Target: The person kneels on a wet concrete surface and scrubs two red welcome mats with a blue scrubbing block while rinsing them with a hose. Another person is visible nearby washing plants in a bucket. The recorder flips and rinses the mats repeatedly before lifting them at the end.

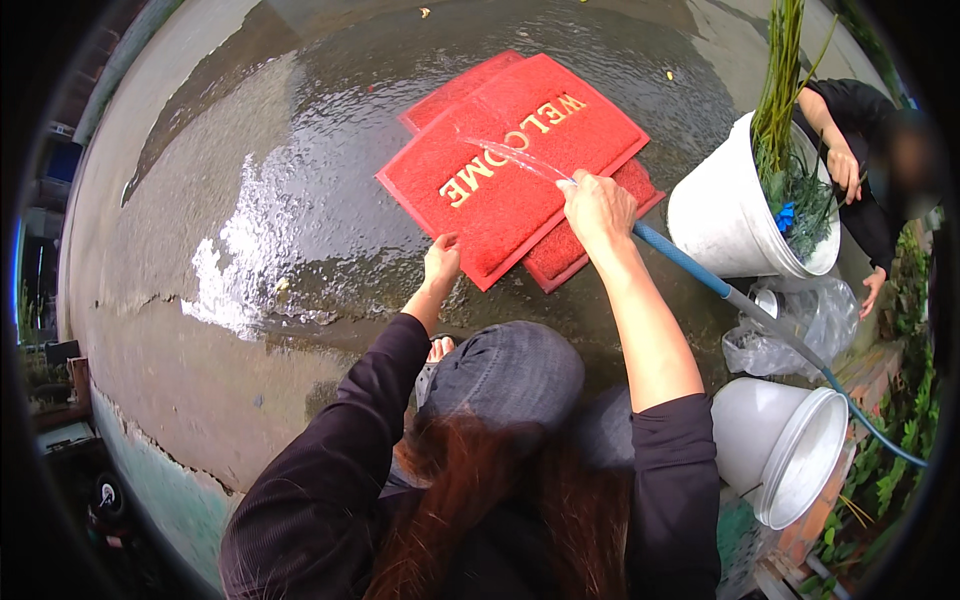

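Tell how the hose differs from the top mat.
The hose is thin, long and blue-grey; the top mat is wide, flat and red. The hose is gripped in the right hand, while the mat lies over more red matting. They share one water jet.

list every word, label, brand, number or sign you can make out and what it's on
Top red mat: one word in large yellowish capitals, clear enough to read, but not copied out here.
Red matting underneath: mostly covered, no lettering shows.
Two white buckets: no lettering seen on the sides in view.
Dark background at the left edge: too small and blurred to tell.
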`<state>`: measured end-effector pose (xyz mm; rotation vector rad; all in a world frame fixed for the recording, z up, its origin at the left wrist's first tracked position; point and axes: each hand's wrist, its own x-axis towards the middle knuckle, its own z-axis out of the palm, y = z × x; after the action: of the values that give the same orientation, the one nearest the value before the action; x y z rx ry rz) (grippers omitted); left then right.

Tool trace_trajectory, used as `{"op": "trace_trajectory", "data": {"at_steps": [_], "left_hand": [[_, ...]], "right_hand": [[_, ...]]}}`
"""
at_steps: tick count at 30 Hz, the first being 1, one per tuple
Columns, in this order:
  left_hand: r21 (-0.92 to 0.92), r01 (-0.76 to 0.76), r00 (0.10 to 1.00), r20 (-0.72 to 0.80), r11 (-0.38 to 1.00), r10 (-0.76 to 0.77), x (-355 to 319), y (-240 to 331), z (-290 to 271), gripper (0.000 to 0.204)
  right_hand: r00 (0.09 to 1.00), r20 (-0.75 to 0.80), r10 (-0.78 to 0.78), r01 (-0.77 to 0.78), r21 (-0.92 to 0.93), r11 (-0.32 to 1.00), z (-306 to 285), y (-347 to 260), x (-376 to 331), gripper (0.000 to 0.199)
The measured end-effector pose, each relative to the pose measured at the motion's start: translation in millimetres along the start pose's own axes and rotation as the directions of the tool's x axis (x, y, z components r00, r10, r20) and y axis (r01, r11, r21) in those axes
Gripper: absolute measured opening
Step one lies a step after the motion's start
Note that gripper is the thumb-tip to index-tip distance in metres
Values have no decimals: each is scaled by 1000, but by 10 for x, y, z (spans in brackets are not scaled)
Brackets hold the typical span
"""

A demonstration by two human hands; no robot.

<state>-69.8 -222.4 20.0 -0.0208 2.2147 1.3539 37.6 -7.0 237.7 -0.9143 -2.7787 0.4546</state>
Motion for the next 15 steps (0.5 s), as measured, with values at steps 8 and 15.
{"op": "trace_trajectory", "data": {"at_steps": [8,15], "left_hand": [[76,-31,999,22,997,29,248,-258,-78,34],[-9,63,998,-1,998,-63,57,-267,-151,31]], "right_hand": [[999,-36,28,-30,-53,998,90,58,117,25],[955,-161,250,-279,-189,941,-103,707,230,27]]}}
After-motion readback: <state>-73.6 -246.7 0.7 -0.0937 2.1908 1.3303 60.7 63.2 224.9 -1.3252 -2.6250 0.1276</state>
